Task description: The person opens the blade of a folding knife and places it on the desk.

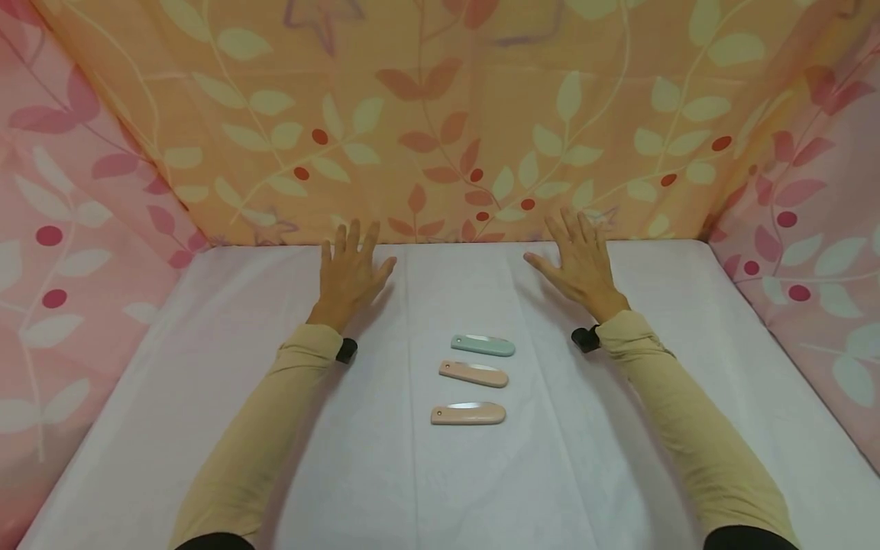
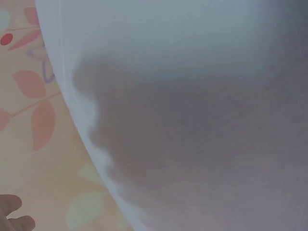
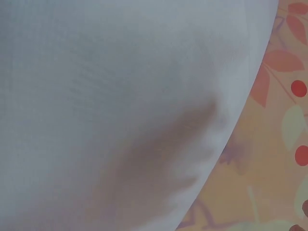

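Note:
Three folded pocket knives lie in a loose column on the white cloth, handles crosswise. Farthest back is a mint green folding knife (image 1: 483, 346); a peach folding knife (image 1: 474, 374) lies in the middle, and a second peach one (image 1: 468, 415) is nearest the body. A strip of blade shows along the upper edge of each. Beyond them to the left, my left hand (image 1: 349, 271) is held with fingers spread, holding nothing. My right hand (image 1: 580, 263) mirrors it on the right, also empty with fingers spread. Both cast shadows on the cloth.
White cloth (image 1: 206, 428) covers the table. An orange leaf-patterned curtain (image 1: 275, 84) rises behind its back edge, close to the fingertips. Pink patterned curtains stand at the left (image 1: 89, 267) and right (image 1: 811, 252). A black band (image 1: 586, 338) sits at the right wrist.

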